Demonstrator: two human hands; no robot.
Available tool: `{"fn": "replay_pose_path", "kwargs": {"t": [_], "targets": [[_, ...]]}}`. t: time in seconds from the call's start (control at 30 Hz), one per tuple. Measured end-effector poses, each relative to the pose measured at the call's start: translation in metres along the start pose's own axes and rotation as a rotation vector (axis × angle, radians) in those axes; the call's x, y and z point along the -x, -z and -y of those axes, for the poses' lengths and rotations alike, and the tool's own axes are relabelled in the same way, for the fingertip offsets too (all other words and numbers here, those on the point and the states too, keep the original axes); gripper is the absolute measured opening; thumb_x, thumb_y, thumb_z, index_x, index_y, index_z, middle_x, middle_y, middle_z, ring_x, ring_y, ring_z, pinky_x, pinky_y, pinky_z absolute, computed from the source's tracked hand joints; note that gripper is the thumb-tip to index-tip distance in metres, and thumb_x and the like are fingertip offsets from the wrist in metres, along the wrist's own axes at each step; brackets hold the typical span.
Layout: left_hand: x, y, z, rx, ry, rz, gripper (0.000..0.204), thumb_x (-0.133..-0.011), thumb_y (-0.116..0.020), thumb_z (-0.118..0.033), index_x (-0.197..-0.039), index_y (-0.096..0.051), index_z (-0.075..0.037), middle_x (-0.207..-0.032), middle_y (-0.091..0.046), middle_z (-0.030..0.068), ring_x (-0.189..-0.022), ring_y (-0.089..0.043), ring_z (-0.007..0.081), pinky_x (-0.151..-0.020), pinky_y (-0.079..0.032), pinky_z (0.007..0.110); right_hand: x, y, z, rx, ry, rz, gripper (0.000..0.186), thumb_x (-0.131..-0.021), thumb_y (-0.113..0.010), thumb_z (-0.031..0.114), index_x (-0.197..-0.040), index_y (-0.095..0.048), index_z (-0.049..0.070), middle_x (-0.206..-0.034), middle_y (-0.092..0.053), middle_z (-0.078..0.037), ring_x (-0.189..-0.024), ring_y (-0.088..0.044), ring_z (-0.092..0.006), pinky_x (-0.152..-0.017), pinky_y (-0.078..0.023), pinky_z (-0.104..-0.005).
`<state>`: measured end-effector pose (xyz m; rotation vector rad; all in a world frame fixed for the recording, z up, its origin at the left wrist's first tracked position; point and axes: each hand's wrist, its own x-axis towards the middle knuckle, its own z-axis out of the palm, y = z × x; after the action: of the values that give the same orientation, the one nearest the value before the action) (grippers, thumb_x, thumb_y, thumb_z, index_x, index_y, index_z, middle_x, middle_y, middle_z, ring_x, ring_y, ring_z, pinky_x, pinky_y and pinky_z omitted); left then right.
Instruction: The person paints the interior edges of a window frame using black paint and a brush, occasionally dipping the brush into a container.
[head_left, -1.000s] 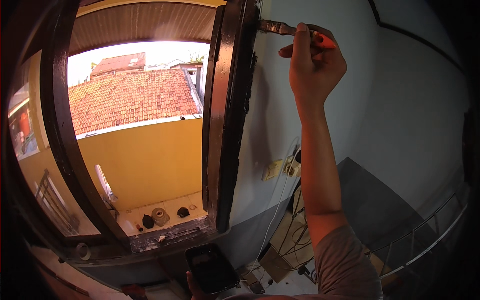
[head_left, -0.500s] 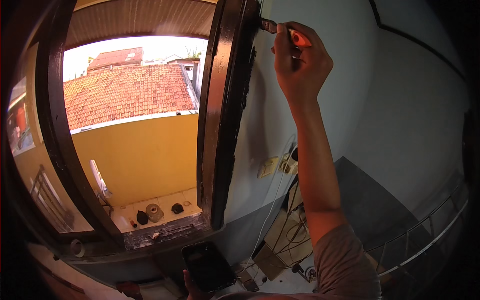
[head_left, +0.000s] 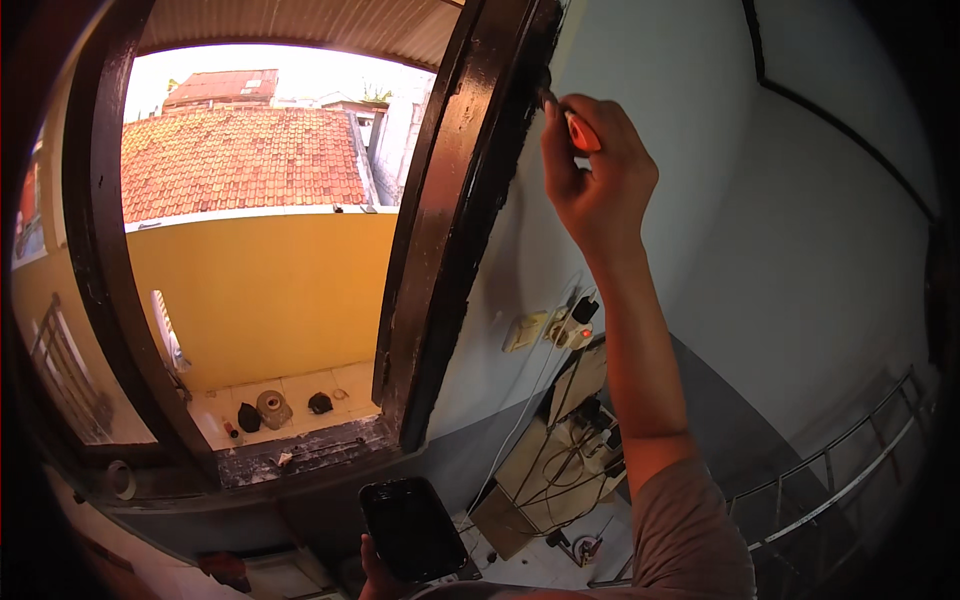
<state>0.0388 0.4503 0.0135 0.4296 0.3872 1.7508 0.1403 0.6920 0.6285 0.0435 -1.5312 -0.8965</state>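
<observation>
My right hand (head_left: 612,185) is raised at the upper middle, fingers closed around a paintbrush with an orange-red handle (head_left: 581,133). Its dark bristles meet the outer edge of a dark brown wooden window frame (head_left: 440,200), where an uneven black strip borders the pale wall. Low in the view, my left hand (head_left: 374,572) grips the left side of a black rectangular tray (head_left: 412,525) with rounded corners. The inside of the tray looks dark; its contents cannot be made out. Most of my left hand is hidden under the tray.
Wall sockets (head_left: 568,330) with a plugged-in adapter and cables sit right of the frame. Below are a wooden board (head_left: 510,520) and tangled cords. A metal rail (head_left: 830,500) stands at the right. The sill (head_left: 310,450) holds scraps; a roll of tape (head_left: 122,480) lies at its left.
My right hand and the brush have come down a little along the frame's edge, and the bristles now sit closer against it. The whole view has shifted slightly. My left hand still holds the tray.
</observation>
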Motion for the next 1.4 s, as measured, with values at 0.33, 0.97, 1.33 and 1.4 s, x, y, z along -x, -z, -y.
{"fn": "replay_pose_path", "kwargs": {"t": [0.33,0.97,1.33,1.4], "targets": [[-0.004,0.046,0.019,0.147,0.281,0.132,0.092,-0.100,-0.047,-0.076,-0.166,-0.036,-0.012,-0.165,-0.047,0.0123,-0.153,-0.042,0.0290,-0.132,-0.022,0.052,-0.005,0.000,0.007,0.095,-0.040,-0.013,0.013,-0.093,-0.080,0.004,-0.089,-0.068,0.004,-0.080,-0.069,-0.004,-0.057,-0.065,-0.0131,-0.050,-0.048,-0.0261],[0.003,0.079,0.042,-0.802,-0.182,0.082,0.102,-0.097,-0.064,-0.065,-0.171,-0.016,-0.013,-0.173,-0.033,0.0098,-0.156,-0.037,0.0317,-0.133,-0.016,0.052,-0.001,0.002,0.020,-0.136,-0.322,-0.329,0.009,-0.097,-0.073,0.002,-0.090,-0.070,-0.004,-0.071,-0.072,-0.005,-0.056,-0.072,-0.0117,-0.051,-0.056,-0.0215],[-0.009,0.073,0.031,-0.477,0.040,0.129,0.096,-0.099,-0.054,-0.070,-0.170,-0.023,-0.013,-0.172,-0.036,0.0098,-0.156,-0.038,0.0325,-0.133,-0.020,0.052,-0.001,0.006,0.023,-0.268,-0.495,-0.299,0.008,-0.099,-0.070,0.003,-0.096,-0.071,-0.004,-0.066,-0.071,-0.005,-0.056,-0.071,-0.0106,-0.052,-0.054,-0.0213],[-0.015,0.060,0.025,-0.019,0.277,0.194,0.093,-0.100,-0.051,-0.071,-0.169,-0.027,-0.012,-0.171,-0.038,0.0101,-0.155,-0.039,0.0320,-0.132,-0.021,0.052,-0.003,0.004,0.018,-0.310,-0.511,-0.355,0.010,-0.100,-0.070,0.004,-0.095,-0.070,-0.005,-0.065,-0.070,-0.005,-0.056,-0.072,-0.0116,-0.053,-0.055,-0.0222]]}}
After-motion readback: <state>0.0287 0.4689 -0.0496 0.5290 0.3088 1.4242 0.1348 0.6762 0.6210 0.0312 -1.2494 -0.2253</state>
